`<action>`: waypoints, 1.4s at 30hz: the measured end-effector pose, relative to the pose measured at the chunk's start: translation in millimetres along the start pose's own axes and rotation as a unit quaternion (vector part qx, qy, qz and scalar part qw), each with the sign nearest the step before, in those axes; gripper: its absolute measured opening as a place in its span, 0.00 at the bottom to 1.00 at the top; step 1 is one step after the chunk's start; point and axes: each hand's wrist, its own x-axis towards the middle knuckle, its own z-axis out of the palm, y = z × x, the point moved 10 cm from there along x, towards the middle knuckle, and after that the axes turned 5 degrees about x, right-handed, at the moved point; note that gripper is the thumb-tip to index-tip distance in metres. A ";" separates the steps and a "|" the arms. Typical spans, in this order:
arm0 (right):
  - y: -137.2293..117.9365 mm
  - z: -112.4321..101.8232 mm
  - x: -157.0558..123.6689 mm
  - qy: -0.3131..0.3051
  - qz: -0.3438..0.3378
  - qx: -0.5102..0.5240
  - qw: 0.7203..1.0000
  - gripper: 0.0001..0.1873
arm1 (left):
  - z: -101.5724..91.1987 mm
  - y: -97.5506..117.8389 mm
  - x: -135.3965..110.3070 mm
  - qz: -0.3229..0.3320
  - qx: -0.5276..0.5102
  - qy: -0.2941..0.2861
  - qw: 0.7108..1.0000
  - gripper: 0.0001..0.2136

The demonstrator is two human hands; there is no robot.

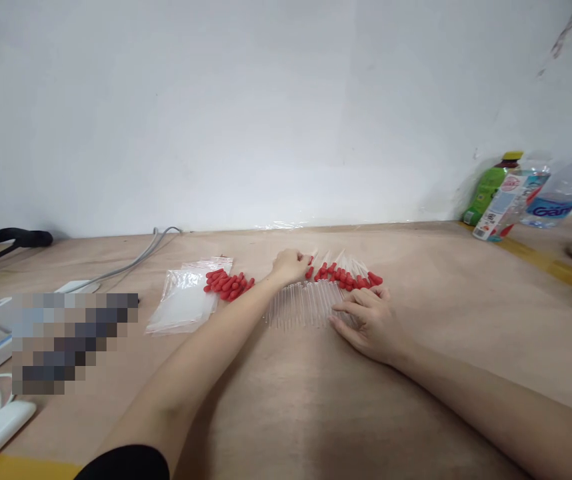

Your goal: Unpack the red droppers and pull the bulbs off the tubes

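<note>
A row of thin clear tubes [302, 307] lies side by side on the table in front of me. Behind it, several red-bulbed droppers [349, 279] lie with their pale, narrow stems pointing away from me. My left hand [290, 265] reaches to the left end of these droppers, its fingers closed at a red bulb; the exact grip is partly hidden. Resting at the right end of the clear tubes, my right hand [369, 321] has its thumb and fingers apart, the fingertips touching the tubes. A pile of loose red rubber bulbs [227, 285] sits left of my left forearm.
Clear zip bags [183, 303] lie under and beside the loose bulbs. Grey cables [136, 261] and a white plastic device [1, 433] are at the left, near a blurred-out patch. At the back right stand a green bottle [489, 190], a carton [509, 207] and a water bottle [563, 193].
</note>
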 end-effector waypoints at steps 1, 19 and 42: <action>1.7 -2.5 0.2 0.012 0.007 -0.005 1.000 0.08 | -6.5 0.1 -6.1 0.014 0.000 0.013 1.000 0.17; -33.4 7.5 5.5 -0.007 -0.108 -0.011 0.994 0.09 | -44.1 21.1 -161.2 0.347 0.044 0.197 0.916 0.02; -45.5 28.6 -5.3 -0.061 -0.165 0.135 0.975 0.12 | -28.5 40.6 -163.7 0.372 0.056 0.142 0.916 0.07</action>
